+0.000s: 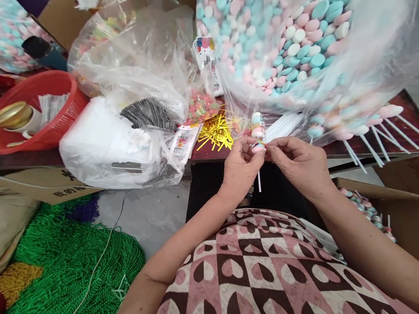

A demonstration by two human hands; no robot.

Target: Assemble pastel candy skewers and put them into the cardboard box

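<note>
A marshmallow lollipop (257, 125) in a clear wrapper, with pink, white and blue pieces stacked on a white stick, stands nearly upright between my hands. My left hand (239, 166) is closed around its lower part, and the stick pokes out below the fingers. At the wrapper's lower end, my right hand (298, 160) pinches with thumb and forefinger from the right; what lies in that pinch is too small to make out. Gold twist ties (214, 133) lie in a heap just left of the lollipop. White sticks (284, 125) are bundled behind my right hand.
A big clear bag of pastel marshmallows (294, 37) fills the back right. Several marshmallow sticks (387, 133) overhang the table's right edge. At left are a plastic bag (115, 143) and a red basket (68, 111). An open carton (401, 204) stands below right, green cords (72, 262) below left.
</note>
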